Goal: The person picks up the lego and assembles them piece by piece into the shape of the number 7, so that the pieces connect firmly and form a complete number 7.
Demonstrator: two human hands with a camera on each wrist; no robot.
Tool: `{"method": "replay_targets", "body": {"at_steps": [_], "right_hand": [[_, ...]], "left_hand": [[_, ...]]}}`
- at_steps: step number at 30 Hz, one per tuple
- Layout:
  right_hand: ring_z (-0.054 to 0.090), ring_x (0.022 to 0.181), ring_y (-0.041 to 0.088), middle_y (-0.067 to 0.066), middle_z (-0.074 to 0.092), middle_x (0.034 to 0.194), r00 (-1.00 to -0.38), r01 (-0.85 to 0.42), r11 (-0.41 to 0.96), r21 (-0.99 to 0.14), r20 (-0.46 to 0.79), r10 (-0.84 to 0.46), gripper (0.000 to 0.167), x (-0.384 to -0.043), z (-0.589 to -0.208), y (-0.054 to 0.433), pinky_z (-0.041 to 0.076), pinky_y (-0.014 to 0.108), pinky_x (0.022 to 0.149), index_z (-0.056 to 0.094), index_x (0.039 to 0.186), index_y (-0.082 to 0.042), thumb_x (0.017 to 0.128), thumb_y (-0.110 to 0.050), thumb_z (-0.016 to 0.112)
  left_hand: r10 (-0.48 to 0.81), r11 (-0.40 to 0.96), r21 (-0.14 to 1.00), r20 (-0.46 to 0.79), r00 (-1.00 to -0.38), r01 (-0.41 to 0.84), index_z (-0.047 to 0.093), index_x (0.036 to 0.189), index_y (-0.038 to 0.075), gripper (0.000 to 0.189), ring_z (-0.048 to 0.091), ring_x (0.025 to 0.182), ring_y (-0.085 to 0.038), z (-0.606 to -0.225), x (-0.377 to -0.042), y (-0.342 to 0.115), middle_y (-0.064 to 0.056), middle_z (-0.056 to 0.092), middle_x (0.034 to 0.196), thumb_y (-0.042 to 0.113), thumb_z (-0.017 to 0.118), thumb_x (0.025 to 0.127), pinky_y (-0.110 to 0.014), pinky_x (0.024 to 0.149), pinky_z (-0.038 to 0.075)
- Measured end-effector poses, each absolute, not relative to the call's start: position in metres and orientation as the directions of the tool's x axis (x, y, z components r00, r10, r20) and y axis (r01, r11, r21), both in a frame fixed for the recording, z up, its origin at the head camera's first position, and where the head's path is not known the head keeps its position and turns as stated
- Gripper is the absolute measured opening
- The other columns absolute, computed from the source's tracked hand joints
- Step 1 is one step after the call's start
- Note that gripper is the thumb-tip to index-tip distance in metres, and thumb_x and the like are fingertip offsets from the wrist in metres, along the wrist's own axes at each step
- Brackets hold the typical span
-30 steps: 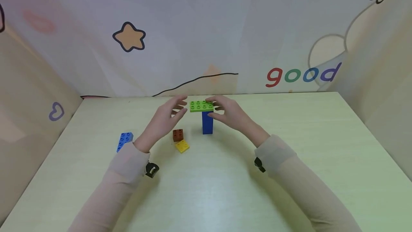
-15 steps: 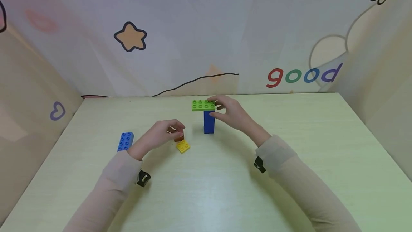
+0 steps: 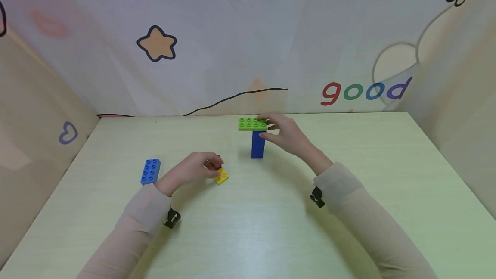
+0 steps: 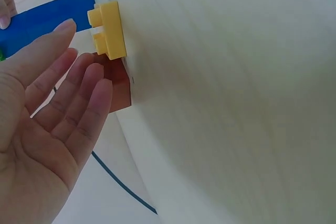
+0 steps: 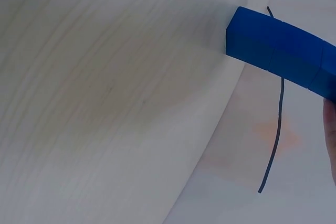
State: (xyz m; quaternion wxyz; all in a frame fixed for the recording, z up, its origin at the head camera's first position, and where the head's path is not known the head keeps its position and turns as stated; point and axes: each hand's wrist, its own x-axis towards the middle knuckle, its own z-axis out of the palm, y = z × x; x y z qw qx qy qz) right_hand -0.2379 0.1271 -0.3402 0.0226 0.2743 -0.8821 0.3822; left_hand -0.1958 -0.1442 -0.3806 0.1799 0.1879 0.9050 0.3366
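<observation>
My left hand (image 3: 193, 169) is low over the table at a brown brick and a yellow brick (image 3: 222, 177), which sit side by side. In the left wrist view its fingers lie against or just beside the brown brick (image 4: 121, 93); the thumb stands apart from them, near the yellow brick (image 4: 114, 31). My right hand (image 3: 287, 136) holds the top of a brick tower, thumb at the blue column (image 3: 257, 145) and fingers on the light green brick (image 3: 248, 124), which juts out to the left. Only the blue column (image 5: 278, 48) and a fingertip show in the right wrist view.
A blue brick (image 3: 150, 171) with two rows of studs lies on the table left of the left hand. Behind the table (image 3: 263, 227) hangs a printed cloth backdrop (image 3: 232, 46), which also closes off both sides.
My left hand has come down from beside the green brick to the brown and yellow bricks. The right hand and the tower have shifted slightly to the right.
</observation>
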Motion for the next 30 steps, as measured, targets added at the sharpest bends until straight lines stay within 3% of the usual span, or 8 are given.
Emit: {"method": "replay_targets", "body": {"at_steps": [9, 17, 24, 30], "right_hand": [[0.061, 0.113, 0.035, 0.020, 0.055, 0.131, -0.861, -0.475, 0.564, -0.676, 0.224, -0.457, 0.047, -0.238, -0.337, 0.134, 0.052, 0.046, 0.098, 0.051, 0.131, 0.000, 0.087, -0.004, 0.067], [0.061, 0.114, 0.033, 0.017, 0.056, 0.130, -0.871, -0.457, 0.580, -0.675, 0.206, -0.446, 0.047, -0.239, -0.336, 0.138, 0.052, 0.042, 0.099, 0.053, 0.131, -0.001, 0.087, -0.005, 0.068], [0.061, 0.114, 0.033, 0.017, 0.056, 0.130, -0.871, -0.456, 0.572, -0.681, 0.210, -0.444, 0.047, -0.240, -0.337, 0.139, 0.052, 0.043, 0.098, 0.053, 0.130, -0.001, 0.087, -0.005, 0.068], [0.060, 0.114, 0.034, 0.018, 0.056, 0.130, -0.871, -0.455, 0.574, -0.681, 0.207, -0.445, 0.046, -0.241, -0.338, 0.139, 0.052, 0.044, 0.099, 0.052, 0.130, -0.001, 0.087, -0.005, 0.068]], "left_hand": [[0.488, 0.741, 0.603, -0.183, -0.853, 0.294, 0.064, 0.117, 0.000, 0.043, 0.059, 0.094, -0.019, -0.381, -0.194, -0.139, -0.010, 0.067, 0.103, 0.016, 0.078, 0.079, -0.034, 0.089, 0.053], [0.489, 0.767, 0.560, -0.194, -0.850, 0.313, 0.065, 0.116, 0.001, 0.045, 0.057, 0.086, -0.016, -0.380, -0.192, -0.137, -0.008, 0.066, 0.099, 0.016, 0.080, 0.076, -0.030, 0.084, 0.054], [0.462, 0.803, 0.516, -0.223, -0.858, 0.298, 0.065, 0.118, 0.005, 0.047, 0.056, 0.088, -0.016, -0.381, -0.190, -0.136, -0.007, 0.066, 0.107, 0.018, 0.081, 0.076, -0.032, 0.086, 0.053], [0.492, 0.781, 0.538, -0.214, -0.844, 0.318, 0.064, 0.119, 0.003, 0.043, 0.056, 0.093, -0.018, -0.384, -0.191, -0.138, -0.011, 0.063, 0.113, 0.011, 0.077, 0.078, -0.034, 0.089, 0.053]]}}
